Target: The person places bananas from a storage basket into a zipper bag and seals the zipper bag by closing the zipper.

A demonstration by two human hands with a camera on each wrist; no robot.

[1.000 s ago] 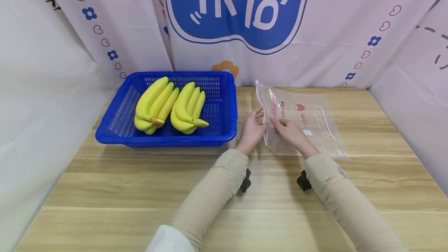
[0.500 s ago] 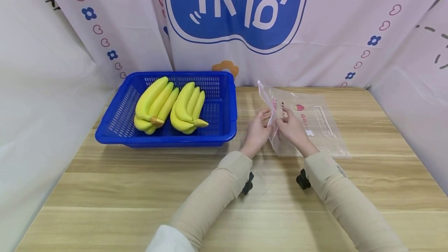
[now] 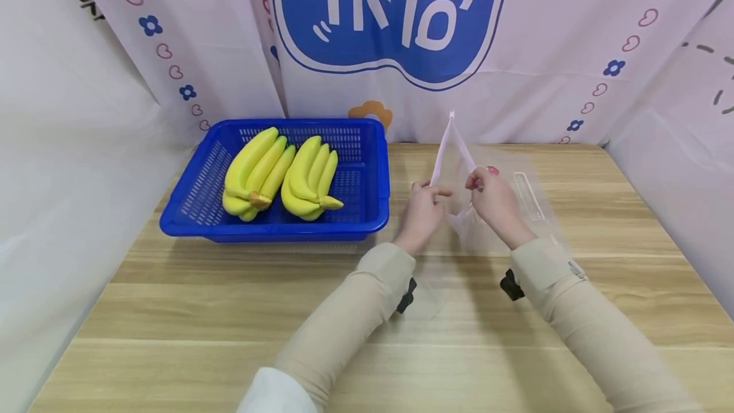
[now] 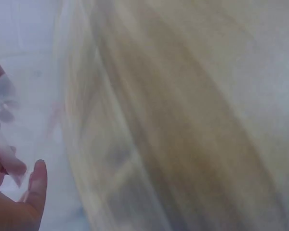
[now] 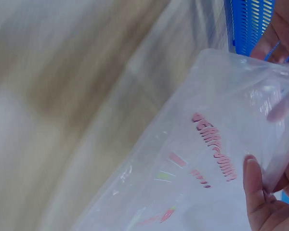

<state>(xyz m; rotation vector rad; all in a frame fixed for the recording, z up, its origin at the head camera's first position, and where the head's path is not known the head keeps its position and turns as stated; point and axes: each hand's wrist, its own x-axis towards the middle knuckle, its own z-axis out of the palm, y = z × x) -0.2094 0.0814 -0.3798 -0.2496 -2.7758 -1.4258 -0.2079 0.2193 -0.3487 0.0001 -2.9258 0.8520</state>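
A clear plastic zip bag (image 3: pixel 529 196) with pink print lies on the wooden table, its mouth towards the basket. The two lips of the mouth stand apart in a narrow V, meeting at the zip slider (image 3: pixel 452 115). My right hand (image 3: pixel 497 206) pinches the right lip between thumb and fingers. At the left lip is my left hand (image 3: pixel 421 212), its fingers around the edge and one digit pointing into the mouth. In the left wrist view the left thumb (image 4: pixel 37 185) stands up beside the plastic. The right wrist view shows the bag's printed side (image 5: pixel 216 159) close up.
To the left stands a blue plastic basket (image 3: pixel 378 177) holding two bunches of bananas, one bunch (image 3: pixel 252 171) on the left and another (image 3: pixel 309 177) beside it. Behind the table (image 3: pixel 258 336) hangs a printed white cloth (image 3: pixel 516 101).
The bag's lips have parted and its slider end has risen. My right hand has shifted from inner print to the right lip and lifted slightly. The left hand has moved a little right.
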